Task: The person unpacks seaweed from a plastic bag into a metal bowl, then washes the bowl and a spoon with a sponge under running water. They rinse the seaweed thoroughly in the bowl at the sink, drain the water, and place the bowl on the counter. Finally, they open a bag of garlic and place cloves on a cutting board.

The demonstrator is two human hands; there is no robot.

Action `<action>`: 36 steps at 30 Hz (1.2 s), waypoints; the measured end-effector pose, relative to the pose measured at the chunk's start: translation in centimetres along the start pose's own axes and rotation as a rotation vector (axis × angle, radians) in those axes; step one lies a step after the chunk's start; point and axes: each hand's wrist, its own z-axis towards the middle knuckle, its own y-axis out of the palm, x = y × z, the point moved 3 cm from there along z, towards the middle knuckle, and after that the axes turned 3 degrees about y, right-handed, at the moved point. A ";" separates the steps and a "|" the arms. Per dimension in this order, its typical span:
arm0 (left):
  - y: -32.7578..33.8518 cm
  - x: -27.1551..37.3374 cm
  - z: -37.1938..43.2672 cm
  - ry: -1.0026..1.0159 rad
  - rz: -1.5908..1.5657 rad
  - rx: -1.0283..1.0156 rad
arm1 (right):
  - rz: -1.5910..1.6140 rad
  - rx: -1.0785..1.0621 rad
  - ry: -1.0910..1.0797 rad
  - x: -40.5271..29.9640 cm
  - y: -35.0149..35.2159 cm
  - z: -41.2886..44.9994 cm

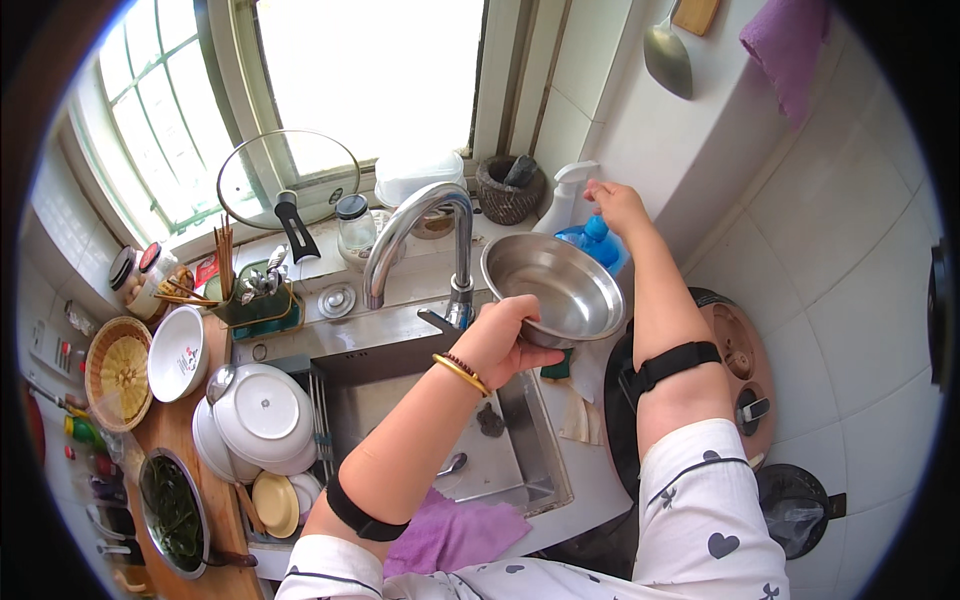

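My left hand [499, 345] grips the near left rim of a stainless steel bowl [574, 289], thumb over the edge and fingers beneath. The bowl tilts above the right rim of the sink [551, 450], right of the chrome faucet [454, 225]. Its visible inside holds no food. Behind the bowl, my right hand [619, 206] hovers with curled fingers just above a blue plastic bottle [598, 238] and beside a white spray bottle [564, 196]. Whether those fingers touch or pinch anything is unclear. A spoon [452, 465] and a dark scrubber [490, 420] lie in the sink.
White bowls [262, 405] stand stacked left of the sink. Leafy greens [172, 502] fill a metal bowl on the wooden counter. A glass lid [289, 176] and a stone mortar [506, 191] occupy the sill. Purple cloth [457, 529] drapes over the sink's front edge.
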 end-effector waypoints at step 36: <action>-19.0 -11.6 -13.4 -0.074 -0.270 0.465 | -0.814 -0.209 0.272 10.0 14.2 -22.9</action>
